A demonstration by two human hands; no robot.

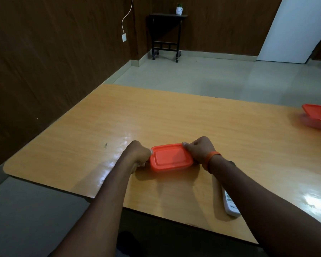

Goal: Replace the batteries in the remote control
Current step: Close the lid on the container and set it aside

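Your left hand and right hand each grip an end of the orange-lidded box on the counter. The white remote control, lettered "VOL", lies beneath your right forearm, near the counter's front edge.

Dark brown wood-grain walls meet a pale tiled floor. At twelve o'clock a small black side table on castors carries a white potted plant. A white cord drops to a wall socket at eleven; a white door stands at one o'clock.
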